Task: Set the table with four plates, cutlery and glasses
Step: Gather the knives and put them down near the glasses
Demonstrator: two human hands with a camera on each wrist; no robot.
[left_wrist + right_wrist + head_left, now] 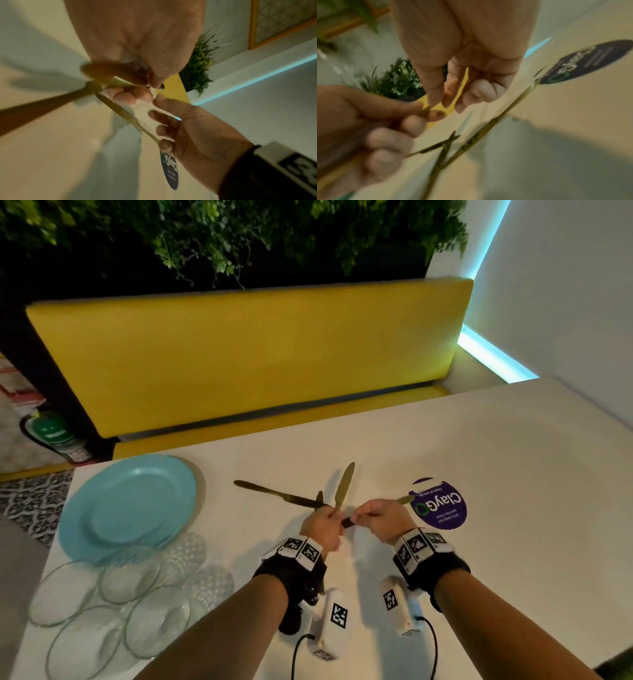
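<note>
cutlery (pixel 343 486) in a dull gold metal fans out of your left hand (pixel 323 527) in the head view: slim, flat-bladed knives, one blade pointing up and away, another slanting out to the left over the table (pixel 479 542). your left fingers are curled round the bunched handles. your right hand (pixel 383 523) pinches one more gold piece, its rounded tip poking out beside a round purple sticker (pixel 442 505). a smooth pale-blue plate (pixel 130 505) lies at the table's left edge, with clear, dimpled glass plates (pixel 113 604) overlapping just in front of it. a yellow padded bench (pixel 246 354) runs along the far side under green foliage.

left wrist view, blurred: your left fingers (pixel 132 94) close on the gold handles, and the right hand (pixel 197 129) curls loosely along a thin gold shaft.

right wrist view, also blurred: your right fingers (pixel 436 93) nip a handle end with the left hand (pixel 368 128) touching it; thin gold shafts cross below, over the cream tabletop.
</note>
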